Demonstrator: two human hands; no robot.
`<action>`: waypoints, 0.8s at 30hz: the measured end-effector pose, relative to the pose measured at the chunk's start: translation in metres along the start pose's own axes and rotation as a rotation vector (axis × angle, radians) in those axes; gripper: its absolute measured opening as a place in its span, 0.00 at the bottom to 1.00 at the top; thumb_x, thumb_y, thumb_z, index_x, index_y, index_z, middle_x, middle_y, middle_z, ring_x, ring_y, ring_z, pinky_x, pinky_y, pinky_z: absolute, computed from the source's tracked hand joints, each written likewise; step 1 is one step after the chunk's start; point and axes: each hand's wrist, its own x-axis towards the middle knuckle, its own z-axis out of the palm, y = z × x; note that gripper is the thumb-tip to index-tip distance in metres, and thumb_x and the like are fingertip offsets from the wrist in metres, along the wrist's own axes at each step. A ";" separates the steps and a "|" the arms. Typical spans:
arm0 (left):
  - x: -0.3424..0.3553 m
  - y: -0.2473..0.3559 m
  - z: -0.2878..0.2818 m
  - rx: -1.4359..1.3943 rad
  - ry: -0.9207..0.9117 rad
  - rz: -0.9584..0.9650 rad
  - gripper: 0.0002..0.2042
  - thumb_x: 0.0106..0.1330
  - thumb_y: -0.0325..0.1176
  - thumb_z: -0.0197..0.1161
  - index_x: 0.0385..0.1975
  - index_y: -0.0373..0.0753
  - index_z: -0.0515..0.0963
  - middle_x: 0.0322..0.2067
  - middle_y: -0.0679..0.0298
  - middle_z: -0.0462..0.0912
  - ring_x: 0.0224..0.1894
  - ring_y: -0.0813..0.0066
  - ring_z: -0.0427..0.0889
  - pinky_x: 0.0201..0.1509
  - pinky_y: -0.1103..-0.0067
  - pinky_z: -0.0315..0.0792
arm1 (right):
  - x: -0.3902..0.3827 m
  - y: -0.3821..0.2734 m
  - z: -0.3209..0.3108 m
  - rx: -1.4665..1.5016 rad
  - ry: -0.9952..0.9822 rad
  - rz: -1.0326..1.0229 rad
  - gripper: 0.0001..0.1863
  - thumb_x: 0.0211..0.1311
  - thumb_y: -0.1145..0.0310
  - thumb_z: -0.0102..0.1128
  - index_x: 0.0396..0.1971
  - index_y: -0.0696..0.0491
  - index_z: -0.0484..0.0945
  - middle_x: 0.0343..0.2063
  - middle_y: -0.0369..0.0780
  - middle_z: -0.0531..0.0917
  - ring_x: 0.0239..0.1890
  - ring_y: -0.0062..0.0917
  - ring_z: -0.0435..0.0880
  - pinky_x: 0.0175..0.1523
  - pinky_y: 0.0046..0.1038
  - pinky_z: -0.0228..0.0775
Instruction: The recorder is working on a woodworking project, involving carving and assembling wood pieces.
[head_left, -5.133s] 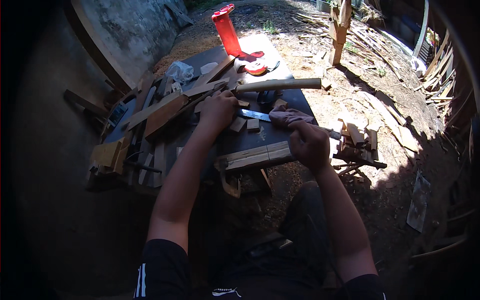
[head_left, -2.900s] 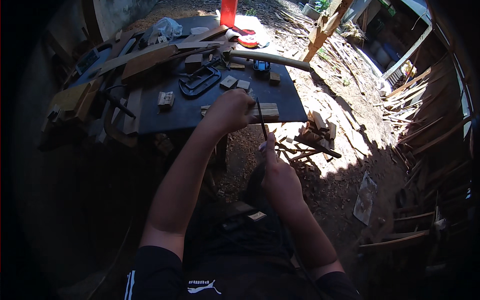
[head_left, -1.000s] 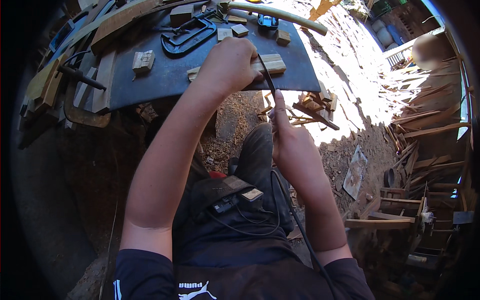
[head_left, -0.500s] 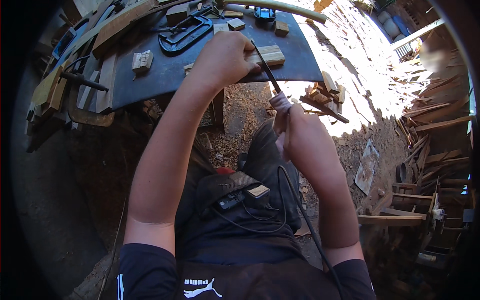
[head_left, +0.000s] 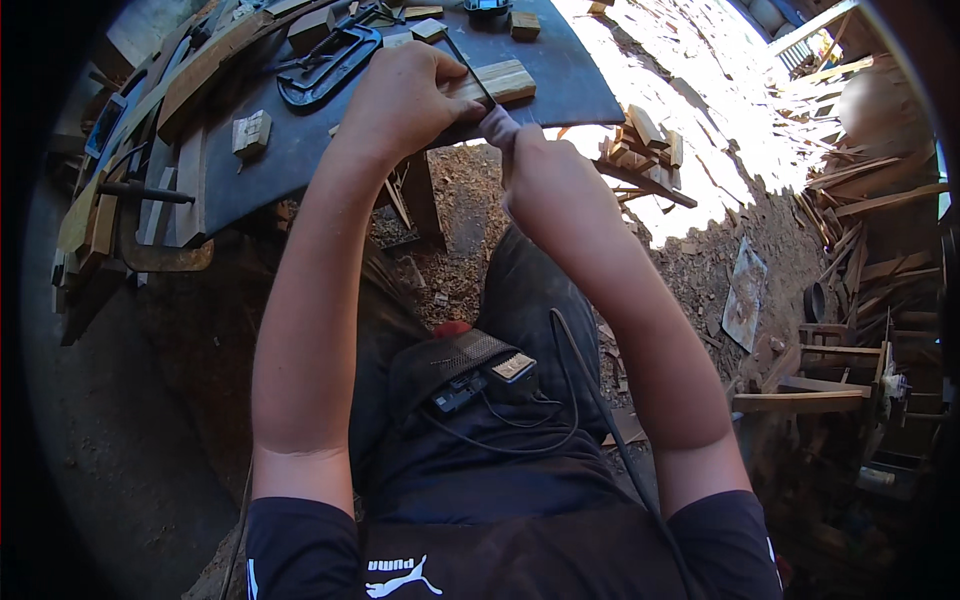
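Tabletop [head_left: 295, 150], dark and broad, presumably gives backing at its near edge, where the left hand [head_left: 412, 95] and right hand [head_left: 560, 180] sit close together: the left clamped on a pale wooden strip [head_left: 506, 82], likely to stop it shifting, the right closed round the end of a narrow blade [head_left: 469, 70] wrapped in pinkish cloth [head_left: 499, 125] (padding for the palm, perhaps). Compared with half a second ago, the right hand has pushed forward, bringing the cloth nearer the wood.
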 end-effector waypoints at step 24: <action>-0.008 -0.014 0.011 -0.052 0.126 0.085 0.19 0.48 0.41 0.77 0.38 0.35 0.87 0.30 0.50 0.86 0.36 0.53 0.87 0.43 0.69 0.78 | -0.007 -0.007 0.003 -0.110 0.055 -0.120 0.10 0.70 0.69 0.54 0.36 0.62 0.73 0.19 0.56 0.79 0.24 0.51 0.84 0.29 0.46 0.75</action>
